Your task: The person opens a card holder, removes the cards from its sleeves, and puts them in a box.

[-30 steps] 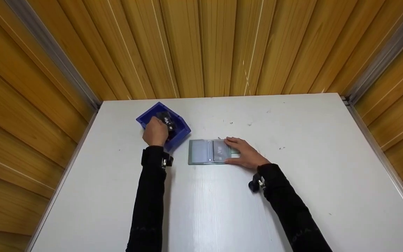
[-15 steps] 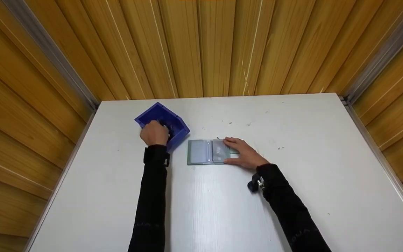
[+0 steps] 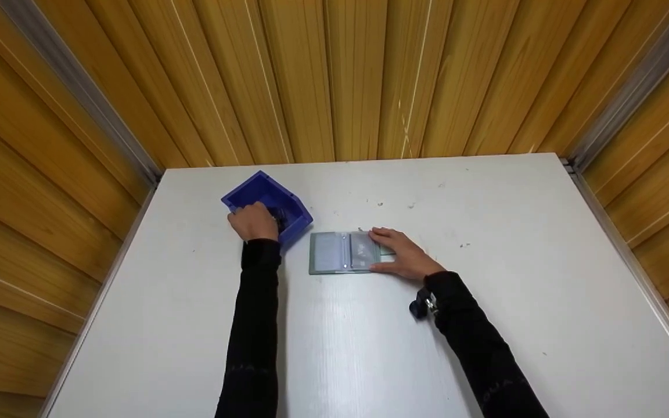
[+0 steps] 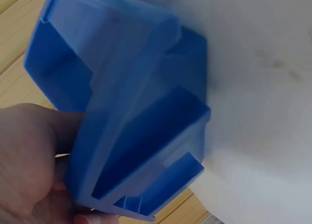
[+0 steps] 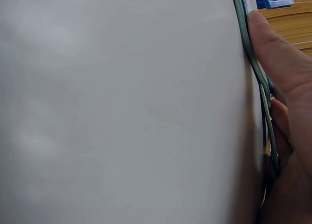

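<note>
My left hand (image 3: 255,222) reaches down into a blue plastic bin (image 3: 260,187), its fingertips hidden inside. A dark item (image 3: 279,217) shows just right of the knuckles. The left wrist view has the bin's outer wall (image 4: 131,77) in front of the fingers, so I cannot tell what they hold. A card holder with green covers and clear pockets (image 3: 327,253) lies spread on the table. Its right pocket (image 3: 363,251) bears pale lettering. My right hand (image 3: 407,255) rests spread on that side, the thumb (image 5: 265,41) along the cover's edge in the right wrist view.
The white table (image 3: 514,255) carries small dark marks and extends around both hands. Yellow wood-grain panels (image 3: 358,75) rise behind it and at the sides. The bin stands close to the card holder's upper left corner.
My left hand has gone lower into the bin; the black card marked "Vip" that showed beside it a second ago is out of sight. The right hand stays on the card holder.
</note>
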Action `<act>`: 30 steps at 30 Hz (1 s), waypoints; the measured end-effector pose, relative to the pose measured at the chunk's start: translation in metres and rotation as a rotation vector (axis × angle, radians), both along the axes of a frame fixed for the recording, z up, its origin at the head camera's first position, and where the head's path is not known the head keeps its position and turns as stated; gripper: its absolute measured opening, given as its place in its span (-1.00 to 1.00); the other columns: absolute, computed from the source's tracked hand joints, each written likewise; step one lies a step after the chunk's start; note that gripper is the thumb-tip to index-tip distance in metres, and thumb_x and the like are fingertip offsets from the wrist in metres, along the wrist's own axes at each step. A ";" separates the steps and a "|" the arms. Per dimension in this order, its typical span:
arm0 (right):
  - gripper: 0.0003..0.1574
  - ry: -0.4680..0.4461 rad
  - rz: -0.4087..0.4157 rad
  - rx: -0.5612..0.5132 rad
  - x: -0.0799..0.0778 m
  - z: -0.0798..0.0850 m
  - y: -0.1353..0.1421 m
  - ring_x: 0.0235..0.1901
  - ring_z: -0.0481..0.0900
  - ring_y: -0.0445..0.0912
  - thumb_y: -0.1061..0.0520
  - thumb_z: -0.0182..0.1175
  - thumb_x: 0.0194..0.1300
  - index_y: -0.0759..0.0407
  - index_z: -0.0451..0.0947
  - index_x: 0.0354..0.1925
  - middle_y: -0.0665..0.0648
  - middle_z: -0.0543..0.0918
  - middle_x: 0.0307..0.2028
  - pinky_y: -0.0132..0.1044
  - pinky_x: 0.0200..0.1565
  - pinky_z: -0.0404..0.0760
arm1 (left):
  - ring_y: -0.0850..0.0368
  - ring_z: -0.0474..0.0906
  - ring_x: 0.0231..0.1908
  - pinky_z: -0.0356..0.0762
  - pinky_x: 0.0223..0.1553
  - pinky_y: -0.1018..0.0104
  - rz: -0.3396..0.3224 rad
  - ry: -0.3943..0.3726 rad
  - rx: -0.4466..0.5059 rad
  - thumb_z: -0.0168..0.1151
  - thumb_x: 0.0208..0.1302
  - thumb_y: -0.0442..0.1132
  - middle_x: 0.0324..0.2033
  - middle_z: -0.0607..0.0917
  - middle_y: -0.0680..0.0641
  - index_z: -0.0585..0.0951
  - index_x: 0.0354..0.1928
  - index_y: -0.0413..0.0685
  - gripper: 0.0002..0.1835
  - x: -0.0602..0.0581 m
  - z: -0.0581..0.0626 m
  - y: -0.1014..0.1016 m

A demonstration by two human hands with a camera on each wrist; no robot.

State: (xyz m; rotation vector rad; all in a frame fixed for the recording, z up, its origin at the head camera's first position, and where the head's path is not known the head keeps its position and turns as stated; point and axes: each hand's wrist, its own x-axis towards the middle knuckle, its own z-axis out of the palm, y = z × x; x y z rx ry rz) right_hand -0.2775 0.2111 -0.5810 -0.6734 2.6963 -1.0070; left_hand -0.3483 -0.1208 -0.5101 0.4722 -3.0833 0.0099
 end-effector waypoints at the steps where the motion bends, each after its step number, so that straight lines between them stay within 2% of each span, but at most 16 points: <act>1: 0.07 0.000 0.000 0.001 0.000 0.000 0.000 0.58 0.09 0.20 -0.13 0.45 0.29 0.14 0.21 0.58 0.20 0.20 0.58 0.12 0.51 0.18 | -0.11 0.68 0.03 0.48 0.17 0.00 -0.002 0.000 -0.008 0.10 0.51 -0.18 -0.11 0.80 -0.21 0.74 0.01 -0.15 -0.70 0.000 -0.001 -0.001; 6: 0.08 -0.005 -0.007 0.007 0.000 0.003 -0.001 0.59 0.08 0.19 -0.13 0.45 0.29 0.13 0.20 0.58 0.19 0.19 0.59 0.11 0.52 0.16 | -0.13 0.67 0.04 0.50 0.17 -0.02 -0.019 0.011 -0.026 0.14 0.48 -0.19 -0.10 0.80 -0.22 0.73 0.04 -0.16 -0.71 0.002 0.000 -0.001; 10: 0.07 -0.008 -0.008 0.004 0.001 0.006 -0.001 0.59 0.06 0.22 -0.14 0.43 0.31 0.15 0.19 0.58 0.21 0.19 0.59 0.14 0.51 0.16 | -0.15 0.68 0.00 0.53 0.12 -0.02 -0.022 0.065 0.005 0.15 0.46 -0.22 -0.13 0.80 -0.23 0.74 0.01 -0.19 -0.72 0.003 0.001 -0.001; 16: 0.07 -0.037 -0.015 0.008 0.002 0.008 0.001 0.60 0.04 0.19 -0.16 0.41 0.33 0.13 0.18 0.59 0.18 0.16 0.60 0.13 0.51 0.15 | -0.20 0.72 -0.15 0.65 -0.13 -0.04 -0.013 0.221 0.131 0.22 0.34 -0.28 -0.25 0.81 -0.28 0.78 -0.16 -0.26 -0.77 0.004 -0.003 -0.003; 21: 0.03 -0.020 0.010 0.022 0.001 0.004 0.001 0.59 0.05 0.22 -0.17 0.38 0.35 0.10 0.19 0.59 0.20 0.17 0.60 0.16 0.50 0.17 | -0.12 0.73 -0.42 0.64 -0.40 -0.03 -0.023 0.314 0.171 0.22 0.37 -0.26 -0.47 0.78 -0.24 0.76 -0.40 -0.21 -0.77 0.010 -0.002 -0.004; 24: -0.04 -0.018 0.008 0.014 0.001 0.004 0.000 0.59 0.06 0.20 -0.12 0.40 0.35 0.05 0.26 0.56 0.18 0.18 0.60 0.15 0.50 0.17 | -0.02 0.61 -0.56 0.49 -0.53 0.04 -0.069 0.377 0.213 0.21 0.39 -0.25 -0.60 0.69 -0.16 0.65 -0.54 -0.14 -0.71 0.015 0.004 -0.002; 26: -0.11 -0.019 -0.016 -0.015 0.003 0.004 -0.002 0.58 0.09 0.20 -0.07 0.44 0.31 0.05 0.38 0.50 0.18 0.22 0.58 0.15 0.50 0.17 | 0.03 0.50 -0.60 0.35 -0.55 0.09 -0.115 0.418 0.269 0.21 0.39 -0.25 -0.64 0.60 -0.11 0.56 -0.58 -0.10 -0.68 0.020 0.006 -0.001; 28: -0.23 -0.012 -0.050 -0.055 0.005 0.005 -0.006 0.56 0.16 0.21 -0.01 0.50 0.24 0.09 0.54 0.37 0.20 0.30 0.53 0.14 0.49 0.21 | 0.06 0.44 -0.59 0.28 -0.52 0.13 -0.167 0.433 0.335 0.21 0.40 -0.24 -0.63 0.56 -0.06 0.54 -0.57 -0.08 -0.68 0.025 0.008 0.001; 30: -0.39 -0.004 -0.085 -0.098 0.006 0.006 -0.010 0.52 0.24 0.21 0.04 0.55 0.17 0.13 0.66 0.17 0.21 0.38 0.47 0.11 0.47 0.26 | 0.07 0.46 -0.59 0.32 -0.49 0.14 -0.218 0.430 0.395 0.25 0.41 -0.21 -0.62 0.59 -0.05 0.59 -0.54 -0.09 -0.70 0.030 0.009 0.004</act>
